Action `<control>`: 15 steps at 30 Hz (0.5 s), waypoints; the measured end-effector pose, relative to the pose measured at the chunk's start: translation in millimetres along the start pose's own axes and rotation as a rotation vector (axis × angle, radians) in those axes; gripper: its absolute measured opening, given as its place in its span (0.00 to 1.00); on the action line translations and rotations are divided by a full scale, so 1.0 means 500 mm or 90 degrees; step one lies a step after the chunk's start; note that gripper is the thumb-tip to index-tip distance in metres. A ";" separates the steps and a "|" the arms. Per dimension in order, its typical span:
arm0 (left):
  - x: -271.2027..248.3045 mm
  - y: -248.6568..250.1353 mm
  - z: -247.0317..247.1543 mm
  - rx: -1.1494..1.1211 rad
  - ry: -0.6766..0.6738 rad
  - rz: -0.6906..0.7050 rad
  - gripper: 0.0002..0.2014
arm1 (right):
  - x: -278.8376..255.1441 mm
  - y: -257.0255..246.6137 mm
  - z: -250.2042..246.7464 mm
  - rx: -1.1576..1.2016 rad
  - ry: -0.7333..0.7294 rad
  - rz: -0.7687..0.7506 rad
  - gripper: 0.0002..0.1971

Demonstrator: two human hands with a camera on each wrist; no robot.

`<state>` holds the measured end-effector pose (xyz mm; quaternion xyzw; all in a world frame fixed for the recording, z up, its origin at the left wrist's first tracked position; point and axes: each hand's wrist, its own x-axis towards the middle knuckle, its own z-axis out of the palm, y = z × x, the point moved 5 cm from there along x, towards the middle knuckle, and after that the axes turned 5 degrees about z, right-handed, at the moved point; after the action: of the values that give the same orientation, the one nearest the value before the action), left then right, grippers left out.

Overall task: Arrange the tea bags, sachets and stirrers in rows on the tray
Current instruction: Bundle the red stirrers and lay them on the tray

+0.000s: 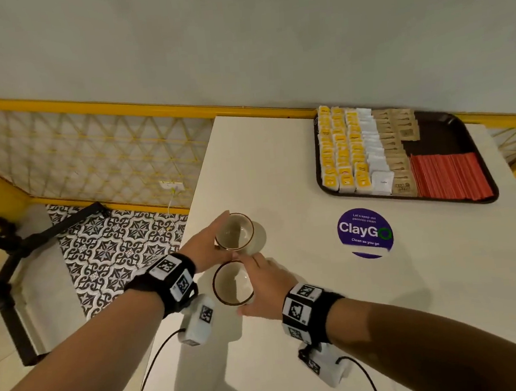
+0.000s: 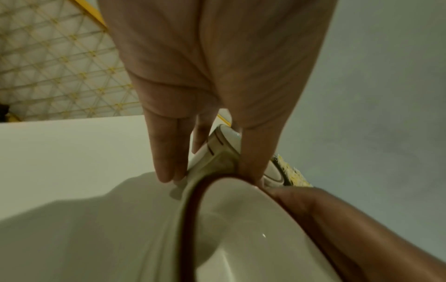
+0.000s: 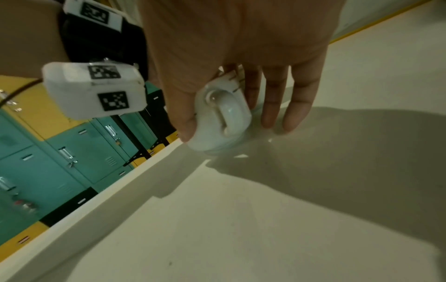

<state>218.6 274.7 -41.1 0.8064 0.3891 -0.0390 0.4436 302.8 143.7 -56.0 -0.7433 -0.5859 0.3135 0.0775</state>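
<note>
A dark tray [image 1: 482, 157] sits at the table's far right. On it, from left to right, run rows of yellow tea bags [image 1: 343, 147], white sachets [image 1: 374, 154], brown sachets [image 1: 397, 148] and red stirrers [image 1: 450, 177], near right.

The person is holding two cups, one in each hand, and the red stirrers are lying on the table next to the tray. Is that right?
Not quite. The red stirrers lie on the tray, at its right end, as the head view shows. The rest is right: the left hand holds one cup and the right hand holds the other cup.
</note>
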 end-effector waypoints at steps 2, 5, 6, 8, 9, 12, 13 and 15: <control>0.002 0.005 -0.001 0.011 -0.004 0.007 0.49 | 0.004 0.006 0.001 0.027 0.012 -0.004 0.46; 0.004 0.005 -0.001 -0.006 -0.006 0.013 0.49 | 0.000 0.022 -0.004 0.091 0.012 -0.006 0.44; 0.006 0.002 -0.001 -0.012 -0.003 0.014 0.48 | -0.002 0.030 -0.007 0.105 0.015 -0.003 0.43; 0.010 -0.002 0.002 -0.031 0.008 0.015 0.48 | -0.008 0.054 -0.013 0.121 0.019 0.018 0.41; 0.012 -0.003 0.004 -0.039 0.016 0.017 0.48 | -0.012 0.070 -0.018 0.122 0.022 0.031 0.40; 0.019 -0.002 0.014 -0.048 0.050 0.019 0.47 | -0.027 0.124 -0.033 0.131 0.033 0.067 0.37; 0.022 -0.001 0.018 -0.051 0.060 0.016 0.47 | -0.031 0.139 -0.039 0.146 0.033 0.090 0.35; 0.029 0.008 0.027 -0.058 0.073 0.007 0.47 | -0.038 0.168 -0.051 0.182 0.045 0.143 0.27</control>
<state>235.3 271.8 -52.4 0.7884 0.4110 0.0276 0.4569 384.0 107.3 -69.1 -0.7961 -0.4456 0.3739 0.1669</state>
